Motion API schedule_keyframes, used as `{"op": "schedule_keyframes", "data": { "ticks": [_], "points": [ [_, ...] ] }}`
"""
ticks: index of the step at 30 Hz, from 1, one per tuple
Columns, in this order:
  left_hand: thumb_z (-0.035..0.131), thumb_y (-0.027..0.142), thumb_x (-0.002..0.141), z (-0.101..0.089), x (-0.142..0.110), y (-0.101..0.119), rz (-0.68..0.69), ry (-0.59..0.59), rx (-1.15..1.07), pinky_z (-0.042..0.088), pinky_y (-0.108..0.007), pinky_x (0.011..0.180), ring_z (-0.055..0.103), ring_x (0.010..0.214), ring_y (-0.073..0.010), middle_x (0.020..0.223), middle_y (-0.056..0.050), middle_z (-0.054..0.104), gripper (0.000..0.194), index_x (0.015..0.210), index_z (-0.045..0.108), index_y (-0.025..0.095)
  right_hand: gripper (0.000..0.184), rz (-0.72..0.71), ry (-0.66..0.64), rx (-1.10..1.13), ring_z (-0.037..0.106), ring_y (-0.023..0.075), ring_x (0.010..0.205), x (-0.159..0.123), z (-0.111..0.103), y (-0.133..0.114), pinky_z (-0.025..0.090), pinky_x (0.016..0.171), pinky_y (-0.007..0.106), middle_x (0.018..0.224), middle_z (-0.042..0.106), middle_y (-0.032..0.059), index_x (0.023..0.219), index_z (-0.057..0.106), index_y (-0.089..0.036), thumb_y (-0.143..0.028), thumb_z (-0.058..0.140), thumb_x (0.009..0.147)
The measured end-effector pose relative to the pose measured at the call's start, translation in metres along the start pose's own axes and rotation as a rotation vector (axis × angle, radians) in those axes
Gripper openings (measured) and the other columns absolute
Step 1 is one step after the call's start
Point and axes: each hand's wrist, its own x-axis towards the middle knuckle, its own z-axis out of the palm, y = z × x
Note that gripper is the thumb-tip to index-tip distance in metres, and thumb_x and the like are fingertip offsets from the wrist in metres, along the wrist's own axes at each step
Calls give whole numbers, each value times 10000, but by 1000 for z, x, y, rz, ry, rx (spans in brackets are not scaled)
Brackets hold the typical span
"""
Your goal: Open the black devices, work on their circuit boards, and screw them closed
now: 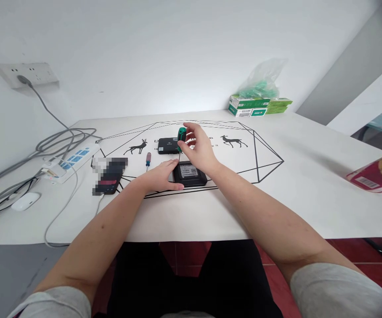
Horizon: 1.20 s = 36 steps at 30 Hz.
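Note:
My right hand [199, 148] grips the green and black handle of a screwdriver [182, 134], which stands nearly upright. Its shaft points down to the upper left corner of a black rectangular device [194, 180] with a white printed label on its face. Around the left side of that device is my left hand [160, 176], thumb along the near edge and fingers at the far left corner. Just behind lies a flat black piece [166, 145] with small labels, partly hidden by my right hand. A second screwdriver [148, 160], with a red and blue handle, lies left of my hands.
To the left are a phone [111, 176], a white power strip [74, 161] with loose grey cables, and a white earbud case [25, 201]. Green and white boxes [248, 106] under a plastic bag [262, 81] stand by the wall. A red packet [376, 174] sits at the right.

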Motion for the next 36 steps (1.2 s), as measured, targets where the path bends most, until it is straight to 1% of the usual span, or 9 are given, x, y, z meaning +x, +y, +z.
{"op": "schedule_keyframes", "data": {
  "ticks": [7, 10, 13, 16, 21, 24, 29, 32, 36],
  "points": [
    [655, 883, 868, 5, 2, -8, 37, 42, -24, 276, -524, 1373, 238, 1710, -415, 1862, -172, 195, 1255, 1796, 214, 163, 547, -23, -43, 15, 708, 264, 1082, 0, 0, 0, 688, 884, 490, 1353, 707, 111, 1478, 558, -282, -201, 554, 937],
    [663, 880, 866, 6, 3, -9, 48, 55, -31, 286, -532, 1369, 249, 1705, -424, 1857, -174, 208, 1245, 1794, 232, 171, 509, -40, -53, 4, 688, 274, 1144, 0, 0, -1, 690, 886, 482, 1387, 669, 120, 1463, 584, -279, -259, 580, 955],
    [668, 858, 877, 4, 2, -8, 52, 57, -22, 291, -531, 1368, 260, 1701, -427, 1853, -176, 222, 1219, 1789, 251, 163, 489, -46, -27, -29, 669, 255, 1038, 0, -1, 0, 687, 832, 466, 1299, 635, 118, 1394, 637, -266, -342, 708, 917],
    [671, 848, 875, 3, 2, -5, 29, 42, -11, 282, -506, 1375, 250, 1705, -422, 1857, -175, 213, 1225, 1785, 255, 140, 470, -47, -8, -47, 654, 236, 962, 1, -1, 0, 681, 830, 468, 1204, 637, 86, 1350, 641, -276, -307, 736, 891],
    [638, 877, 867, 1, 2, -2, 5, 12, -4, 250, -486, 1388, 216, 1717, -404, 1861, -200, 182, 1292, 1785, 210, 76, 566, -58, -43, -10, 692, 259, 1077, 0, 0, -2, 682, 872, 473, 1330, 681, 100, 1463, 561, -290, -173, 576, 910],
    [627, 881, 872, 1, 2, -2, 5, 3, 4, 239, -492, 1392, 204, 1722, -391, 1864, -199, 166, 1300, 1790, 185, 74, 544, -59, -48, -21, 684, 280, 1150, 0, -1, -3, 685, 898, 486, 1381, 668, 118, 1463, 586, -280, -198, 580, 925],
    [636, 871, 881, 2, 1, -4, 35, 33, -17, 275, -547, 1373, 235, 1708, -425, 1859, -183, 194, 1234, 1793, 222, 151, 551, -17, -40, -55, 665, 244, 986, 0, -1, 1, 690, 834, 479, 1271, 634, 98, 1440, 624, -297, -311, 745, 902],
    [649, 870, 867, 2, 1, -3, 22, 28, -16, 272, -535, 1376, 232, 1708, -432, 1859, -180, 200, 1248, 1791, 228, 145, 550, -16, -29, -44, 656, 232, 937, 0, 0, 2, 683, 829, 480, 1217, 652, 80, 1449, 599, -312, -266, 725, 915],
    [633, 882, 861, 0, 0, 0, -5, 2, -8, 258, -504, 1386, 211, 1716, -419, 1863, -190, 180, 1280, 1786, 220, 100, 579, -26, -30, -27, 665, 233, 944, 0, 1, 1, 673, 805, 463, 1246, 670, 81, 1472, 550, -302, -228, 685, 914]
  ]
}}
